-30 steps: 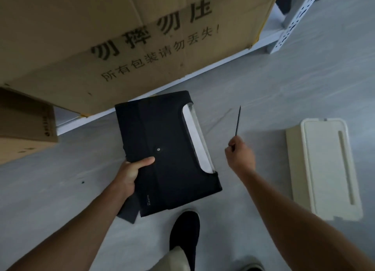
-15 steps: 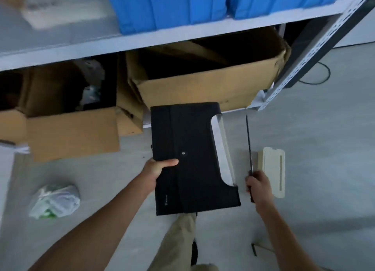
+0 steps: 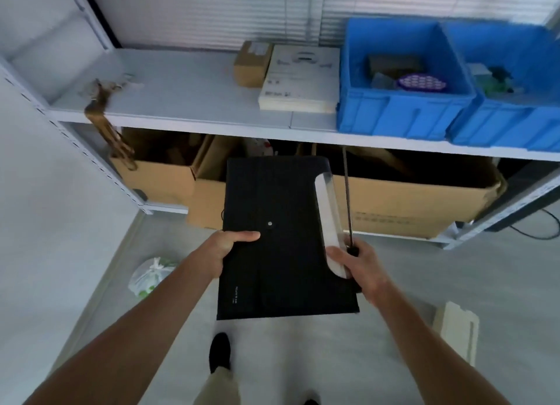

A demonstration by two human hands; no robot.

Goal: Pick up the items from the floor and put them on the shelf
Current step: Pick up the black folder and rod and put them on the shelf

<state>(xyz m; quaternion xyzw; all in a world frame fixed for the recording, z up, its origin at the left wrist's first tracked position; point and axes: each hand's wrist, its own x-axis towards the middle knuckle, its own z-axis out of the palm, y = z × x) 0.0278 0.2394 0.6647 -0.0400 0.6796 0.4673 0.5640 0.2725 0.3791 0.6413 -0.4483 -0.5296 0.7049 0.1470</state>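
Holding a black document folder in front of the shelf, flat and roughly level, off the floor, below the height of the upper shelf board. Left hand is closed on the folder's left edge, thumb on top near the snap button, fingers underneath and hidden. Right hand is curled around the handle of a thin dark rod-like tool, exact type unclear, shaft pointing up and away; same hand touches the folder's right edge at the pale cutout, but cannot tell whether it actually grips the folder. The upper shelf board carries a small cardboard box, a flat white box just beside it, and two blue plastic bins on the right with mixed contents, blurry. A brown strap-like thing hangs over the shelf's front edge on the left. Lower level holds open cardboard cartons, behind the folder. Floor: a tied white plastic bag on the left, a cream flat plastic piece on the right, both well apart from the hands. One black shoe visible below the folder.
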